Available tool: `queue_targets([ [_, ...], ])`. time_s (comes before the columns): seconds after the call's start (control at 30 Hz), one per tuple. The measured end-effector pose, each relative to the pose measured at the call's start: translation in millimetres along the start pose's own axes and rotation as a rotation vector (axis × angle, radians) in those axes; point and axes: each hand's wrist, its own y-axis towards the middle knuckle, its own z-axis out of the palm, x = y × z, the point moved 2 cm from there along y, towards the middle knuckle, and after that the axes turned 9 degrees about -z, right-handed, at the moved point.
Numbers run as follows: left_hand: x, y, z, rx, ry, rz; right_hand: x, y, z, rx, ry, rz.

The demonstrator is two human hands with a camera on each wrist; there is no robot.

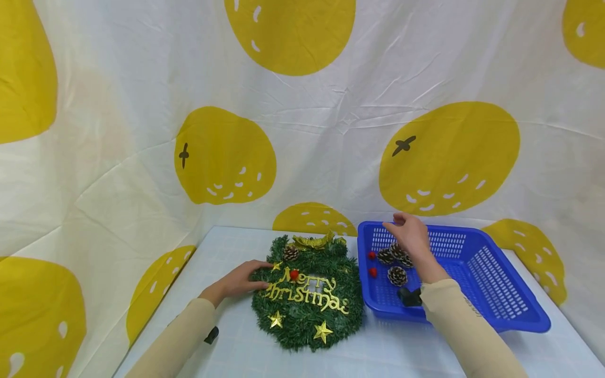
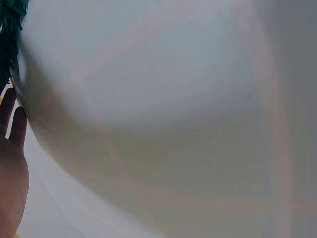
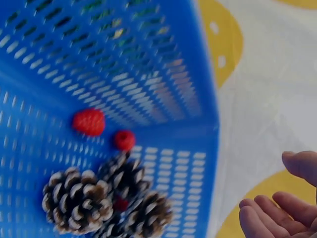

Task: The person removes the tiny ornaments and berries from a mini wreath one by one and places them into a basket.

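A green wreath lies on the table with gold "Merry Christmas" lettering, gold stars, a pine cone, a red berry and a gold bow on it. My left hand rests at the wreath's left edge, fingers extended over the greenery; the left wrist view catches only part of this hand. Over the back left of a blue basket, my right hand is raised with thumb and fingers apart. In the right wrist view nothing is between its fingers.
Several snow-tipped pine cones and red berries lie in the basket's left end. The basket stands right beside the wreath on a pale checked tablecloth. Behind the table hangs a white curtain with yellow fruit shapes.
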Motion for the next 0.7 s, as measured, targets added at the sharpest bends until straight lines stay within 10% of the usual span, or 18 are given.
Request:
queue_targets([
  [0.7, -2.0, -1.7, -0.9, 0.002, -0.004, -0.004, 72.7, -22.7, 54.0, 0.035, 0.185, -0.146],
])
